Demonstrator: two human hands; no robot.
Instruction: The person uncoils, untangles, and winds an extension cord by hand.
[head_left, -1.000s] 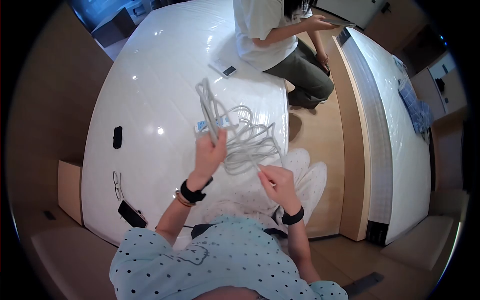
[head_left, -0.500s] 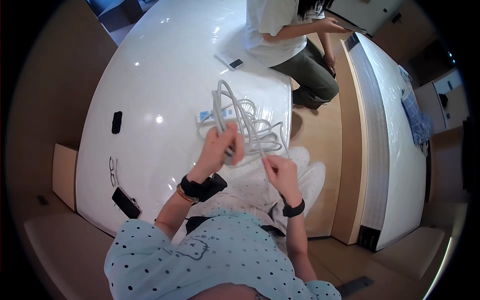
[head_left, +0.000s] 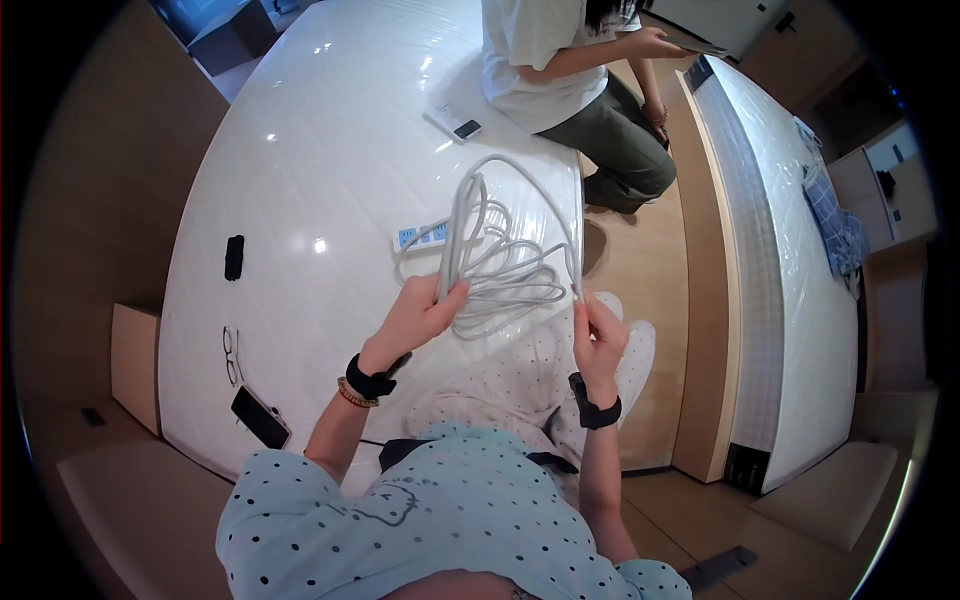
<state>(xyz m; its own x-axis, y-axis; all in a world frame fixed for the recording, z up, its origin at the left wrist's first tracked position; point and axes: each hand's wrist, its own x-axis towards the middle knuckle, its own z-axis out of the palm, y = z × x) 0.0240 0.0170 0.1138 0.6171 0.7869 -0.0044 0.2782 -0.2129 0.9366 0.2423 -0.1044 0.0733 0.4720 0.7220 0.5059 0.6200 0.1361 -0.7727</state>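
Note:
My left hand (head_left: 425, 308) is closed around gathered loops of a grey-white cable (head_left: 463, 215), which stand up above the fist. Further right, my right hand (head_left: 598, 335) pinches a single strand of the same cable. One arc of cable runs between the two hands. More loose coils lie on the plastic-covered mattress under and between the hands. A white power strip (head_left: 422, 236) with blue sockets rests behind the coils and is partly covered by them.
Another person (head_left: 560, 80) sits at the mattress (head_left: 300, 180) edge, holding a flat device. A white box-like device (head_left: 455, 124) lies near them. At left are a black object (head_left: 234, 258), glasses (head_left: 231, 356) and a phone (head_left: 261, 417). A second mattress (head_left: 770, 270) stands at right.
My right hand has moved right with its strand, and the arc between the hands has widened. My left hand has closed round the loops after its fingers were partly lifted.

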